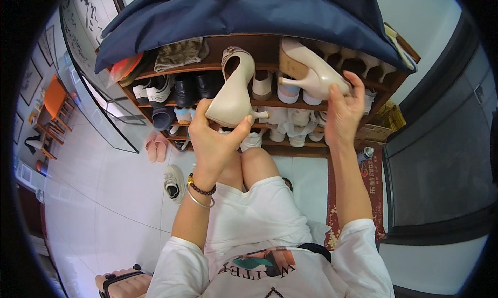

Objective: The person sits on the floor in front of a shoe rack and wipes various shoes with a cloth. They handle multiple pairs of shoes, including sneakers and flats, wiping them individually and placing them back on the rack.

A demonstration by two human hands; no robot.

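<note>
My left hand point(218, 140) grips a cream high-heeled shoe point(235, 97) by its heel end, thumb near the thin heel, with the buckled or decorated toe towards the rack. A matching cream high-heeled shoe point(311, 66) is held at its heel end by my right hand point(344, 107); its tan sole and thin heel show, and its toe reaches into the top shelf. Both shoes are before a brown wooden shoe rack point(268, 41) with several rows of shoes. A dark blue fabric cover point(241, 17) is folded up over the rack's top.
Pink slippers point(156, 147) and a beige sneaker point(174, 184) lie on the tiled floor at left. A glass panel stands left of the rack. At right are a spray can point(365, 154), a red mat point(373, 193) and a dark door point(443, 150). A pink suitcase point(124, 284) is at lower left.
</note>
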